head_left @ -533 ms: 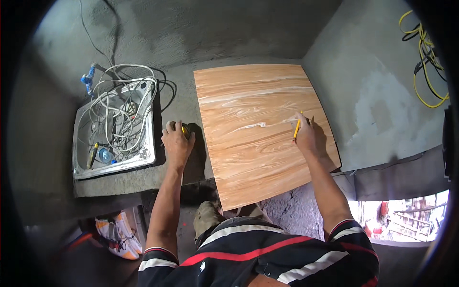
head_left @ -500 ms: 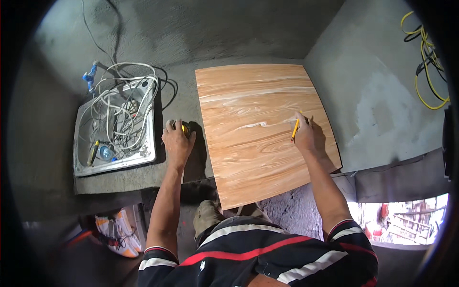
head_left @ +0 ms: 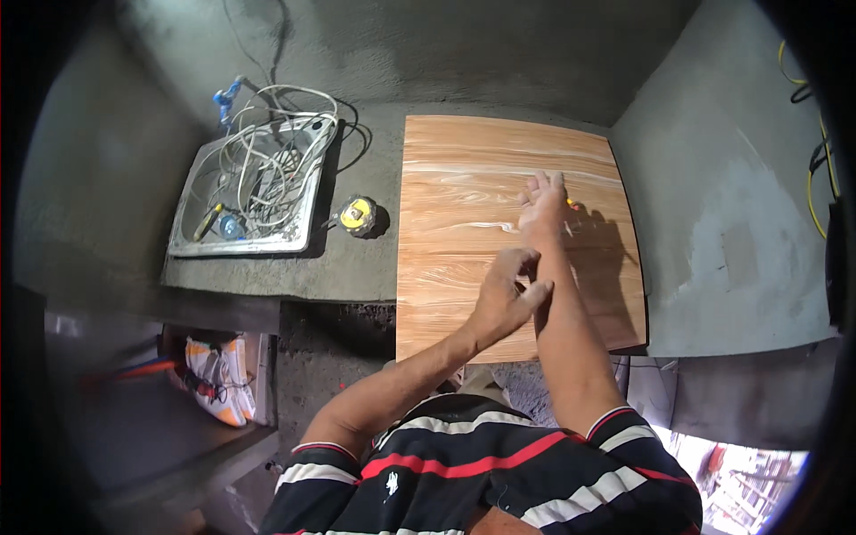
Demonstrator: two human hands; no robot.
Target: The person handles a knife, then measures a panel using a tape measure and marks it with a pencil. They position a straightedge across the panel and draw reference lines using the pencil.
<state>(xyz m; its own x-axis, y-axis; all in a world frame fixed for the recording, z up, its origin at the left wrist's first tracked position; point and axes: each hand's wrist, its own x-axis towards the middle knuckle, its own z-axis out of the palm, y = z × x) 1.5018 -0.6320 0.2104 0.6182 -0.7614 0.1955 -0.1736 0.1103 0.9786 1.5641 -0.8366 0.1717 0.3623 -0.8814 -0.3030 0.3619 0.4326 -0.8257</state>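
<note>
My left hand (head_left: 519, 290) reaches across to my right forearm (head_left: 571, 330), its bent fingers and thumb apart against the skin. My right hand (head_left: 542, 198) is over the wood-patterned board (head_left: 446, 214), fingers loosely spread and slightly bent. A small yellow piece, apparently the pencil (head_left: 572, 204), shows at that hand's right side, mostly hidden; I cannot tell whether it touches the hand. A yellow and black tape measure (head_left: 358, 215) sits on the concrete counter (head_left: 357, 267) left of the board.
A white-rimmed sink (head_left: 303, 241) holding tangled cables and small tools is at the left. A blue fitting (head_left: 226, 98) rises behind it. Grey walls (head_left: 713, 223) surround the counter; yellow cable (head_left: 816, 223) hangs at the right. An orange-white sack (head_left: 223, 379) lies below left.
My left hand has left the tape measure and moved right onto my right forearm. My right hand has turned over and loosened around the pencil. The view has shifted.
</note>
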